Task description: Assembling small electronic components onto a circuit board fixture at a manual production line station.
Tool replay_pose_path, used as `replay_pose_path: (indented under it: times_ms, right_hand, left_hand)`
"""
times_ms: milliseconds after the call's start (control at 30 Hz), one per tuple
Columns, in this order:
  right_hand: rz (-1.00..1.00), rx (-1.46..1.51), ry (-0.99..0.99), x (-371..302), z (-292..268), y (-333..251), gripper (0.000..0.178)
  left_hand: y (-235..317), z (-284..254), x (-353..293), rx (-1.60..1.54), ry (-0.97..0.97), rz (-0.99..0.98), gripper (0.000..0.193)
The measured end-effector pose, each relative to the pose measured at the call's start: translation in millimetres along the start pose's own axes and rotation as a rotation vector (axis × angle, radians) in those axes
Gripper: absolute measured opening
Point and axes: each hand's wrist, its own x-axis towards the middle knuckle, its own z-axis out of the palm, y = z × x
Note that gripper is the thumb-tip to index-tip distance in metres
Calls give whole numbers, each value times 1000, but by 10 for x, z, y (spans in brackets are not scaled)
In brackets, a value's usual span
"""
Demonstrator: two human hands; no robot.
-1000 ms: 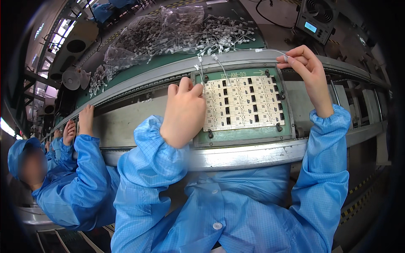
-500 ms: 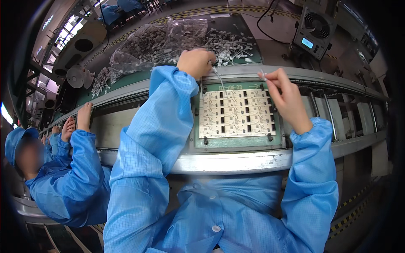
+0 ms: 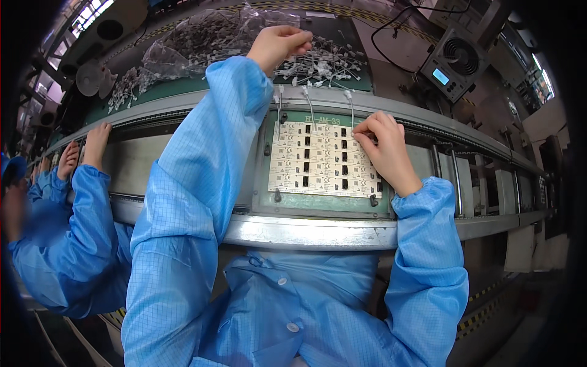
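Observation:
A white circuit board panel (image 3: 324,183) with rows of black parts sits on a green fixture plate (image 3: 306,205) in front of me. Over its upper right part, my right hand (image 3: 385,144) pinches the lower end of a thin white cable (image 3: 351,109), whose white plug points to the far side. Another white cable (image 3: 310,105) runs from the panel's top edge toward the far rail, and a further cable (image 3: 279,105) stands at the upper left corner. My left hand (image 3: 278,49) reaches beyond the rail above a heap of white cables (image 3: 324,66). Its fingertips are pressed together; what they hold is not discernible.
Clear plastic bags (image 3: 202,37) lie with the cable heap on a green surface. Metal rails (image 3: 306,232) run along both sides of the fixture. A fan unit (image 3: 452,61) with a lit screen stands at the far right. A co-worker's hand (image 3: 96,144) is at the left.
My right hand has come left and down with the cable onto the panel. My left hand has let go of a cable by the rail and moved farther out over the heap.

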Motion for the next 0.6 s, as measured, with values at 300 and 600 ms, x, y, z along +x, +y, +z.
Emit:
replay_pose_path:
  times_ms: [300, 600]
  right_hand:
    - [23, -46, -55, 35, -14, -103, 5]
    - [-22, -96, -44, -4, -6, -88, 4]
  left_hand:
    - [16, -397, 337, -748, -32, 81, 20]
    - [498, -268, -439, -330, 25, 434, 20]
